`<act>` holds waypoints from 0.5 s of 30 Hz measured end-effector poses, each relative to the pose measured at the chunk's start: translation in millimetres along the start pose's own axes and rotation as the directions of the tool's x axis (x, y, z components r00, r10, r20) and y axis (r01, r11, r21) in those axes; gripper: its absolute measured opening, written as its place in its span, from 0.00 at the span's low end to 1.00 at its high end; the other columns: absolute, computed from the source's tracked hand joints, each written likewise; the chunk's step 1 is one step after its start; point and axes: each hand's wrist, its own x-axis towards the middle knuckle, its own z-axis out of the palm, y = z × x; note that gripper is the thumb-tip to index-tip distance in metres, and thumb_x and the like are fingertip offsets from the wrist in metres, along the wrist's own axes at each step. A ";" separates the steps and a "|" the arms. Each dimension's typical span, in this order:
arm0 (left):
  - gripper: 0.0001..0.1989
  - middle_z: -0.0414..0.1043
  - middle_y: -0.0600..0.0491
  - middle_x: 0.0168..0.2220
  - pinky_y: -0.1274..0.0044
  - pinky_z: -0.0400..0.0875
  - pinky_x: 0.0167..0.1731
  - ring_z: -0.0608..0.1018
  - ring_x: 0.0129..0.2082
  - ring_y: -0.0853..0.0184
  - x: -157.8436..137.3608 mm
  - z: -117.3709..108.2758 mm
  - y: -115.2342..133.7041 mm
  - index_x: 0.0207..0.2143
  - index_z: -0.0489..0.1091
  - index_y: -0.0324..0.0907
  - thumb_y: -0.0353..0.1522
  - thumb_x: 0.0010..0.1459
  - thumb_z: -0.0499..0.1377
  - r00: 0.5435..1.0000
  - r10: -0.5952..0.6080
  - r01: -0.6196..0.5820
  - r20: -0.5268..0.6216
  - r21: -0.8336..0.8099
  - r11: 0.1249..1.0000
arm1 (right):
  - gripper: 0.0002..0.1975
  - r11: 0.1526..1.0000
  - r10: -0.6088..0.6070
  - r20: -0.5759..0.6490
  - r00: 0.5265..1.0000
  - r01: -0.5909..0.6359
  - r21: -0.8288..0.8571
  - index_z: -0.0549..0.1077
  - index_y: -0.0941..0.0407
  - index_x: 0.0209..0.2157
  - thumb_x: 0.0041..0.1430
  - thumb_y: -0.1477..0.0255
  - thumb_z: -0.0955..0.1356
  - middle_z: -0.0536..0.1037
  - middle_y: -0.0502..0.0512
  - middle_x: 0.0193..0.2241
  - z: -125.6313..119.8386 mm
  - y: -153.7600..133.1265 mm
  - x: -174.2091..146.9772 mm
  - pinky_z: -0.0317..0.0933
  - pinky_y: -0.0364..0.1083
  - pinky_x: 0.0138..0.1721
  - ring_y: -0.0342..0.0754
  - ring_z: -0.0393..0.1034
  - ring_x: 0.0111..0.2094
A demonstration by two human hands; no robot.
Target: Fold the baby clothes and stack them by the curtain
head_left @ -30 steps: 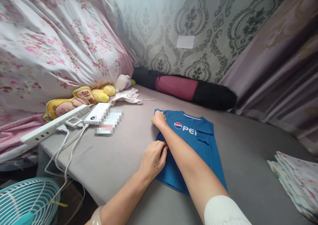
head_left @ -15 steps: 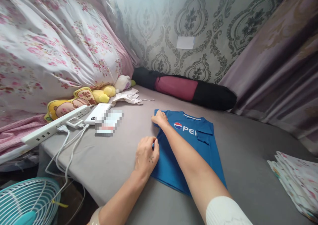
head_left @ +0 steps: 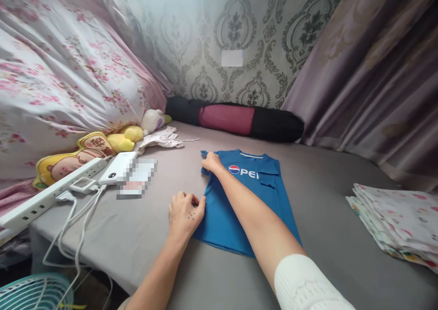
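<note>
A blue T-shirt (head_left: 246, 209) with a round logo and white letters lies front up on the grey bedsheet. Its right-hand sleeve is folded inward over the lettering. My right hand (head_left: 211, 162) reaches across the shirt and pinches the sleeve at its upper left. Lower down, my left hand (head_left: 186, 212) rests at the left side edge, fingers curled and thumb against the cloth; the fingertips are partly hidden. My right forearm covers part of the shirt's middle.
A stack of folded patterned cloths (head_left: 397, 218) lies right. A black and maroon roll (head_left: 226, 119) lies along the wall. On the left are a power strip (head_left: 65, 184) with cables, a white power bank (head_left: 118, 167), plush toys (head_left: 68, 164) and a turquoise fan (head_left: 34, 291) below the edge.
The view has swung to the right, so everything appears farther left. Both hands keep their places on the T-shirt, and the sleeve end under my right hand has shifted slightly.
</note>
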 end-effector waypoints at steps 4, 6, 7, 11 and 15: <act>0.17 0.70 0.47 0.34 0.64 0.65 0.42 0.71 0.41 0.54 -0.8 -2.6 2.5 0.21 0.71 0.44 0.44 0.57 0.55 0.998 -0.021 0.023 0.059 -0.031 0.999 | 0.09 0.950 0.086 0.045 0.995 -0.096 0.297 0.74 0.59 0.34 0.48 0.79 0.67 0.72 0.50 0.18 -15.1 8.8 -0.8 0.70 0.43 0.27 0.45 0.72 0.21; 0.17 0.70 0.47 0.35 0.64 0.65 0.44 0.71 0.42 0.54 -0.6 -4.0 3.2 0.20 0.71 0.44 0.43 0.57 0.54 0.996 -0.025 0.029 0.089 -0.047 0.998 | 0.07 0.901 0.095 0.041 0.995 -0.103 0.422 0.72 0.59 0.32 0.50 0.79 0.64 0.70 0.47 0.19 -25.5 11.6 -4.4 0.70 0.41 0.26 0.41 0.69 0.20; 0.17 0.70 0.47 0.36 0.64 0.64 0.44 0.71 0.42 0.54 -0.4 -4.8 3.3 0.20 0.70 0.44 0.43 0.56 0.54 0.995 -0.022 0.028 0.099 -0.060 0.998 | 0.06 0.875 0.097 0.042 0.994 -0.105 0.474 0.71 0.58 0.30 0.51 0.80 0.64 0.68 0.46 0.19 -31.1 13.1 -6.7 0.69 0.40 0.25 0.40 0.68 0.20; 0.12 0.71 0.49 0.32 0.69 0.65 0.41 0.72 0.38 0.59 0.3 -9.2 3.9 0.21 0.70 0.43 0.37 0.54 0.55 0.990 0.057 -0.031 0.132 -0.189 0.981 | 0.04 0.773 0.107 0.050 0.993 -0.114 0.624 0.68 0.57 0.26 0.50 0.80 0.63 0.65 0.44 0.17 -52.1 21.6 -15.1 0.68 0.38 0.24 0.38 0.64 0.18; 0.13 0.66 0.56 0.22 0.77 0.62 0.29 0.69 0.26 0.67 -1.0 -11.2 4.0 0.22 0.68 0.42 0.41 0.54 0.56 0.975 0.150 -0.061 0.165 -0.446 0.893 | 0.06 0.696 0.118 0.048 0.992 -0.117 0.708 0.68 0.56 0.29 0.48 0.80 0.64 0.66 0.43 0.17 -66.9 36.0 -19.5 0.67 0.38 0.25 0.39 0.64 0.18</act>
